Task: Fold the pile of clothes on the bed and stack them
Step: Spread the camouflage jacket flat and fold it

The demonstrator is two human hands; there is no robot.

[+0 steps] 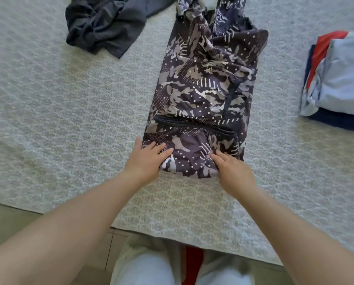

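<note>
A dark camouflage-print garment [205, 85] lies lengthwise on the bed, narrowed into a long strip, with its near end folded over. My left hand [146, 159] rests on the near left corner of that fold, fingers fairly straight. My right hand [232, 171] presses the near right part, fingers slightly bent on the cloth. A crumpled dark grey garment [104, 23] lies unfolded at the far left. A stack of folded clothes [336, 79], light blue on top with red and navy beneath, sits at the right.
The bed has a pale patterned cover [69, 120]. Its near edge [172, 241] runs across the bottom of the view, with the floor and my legs below it.
</note>
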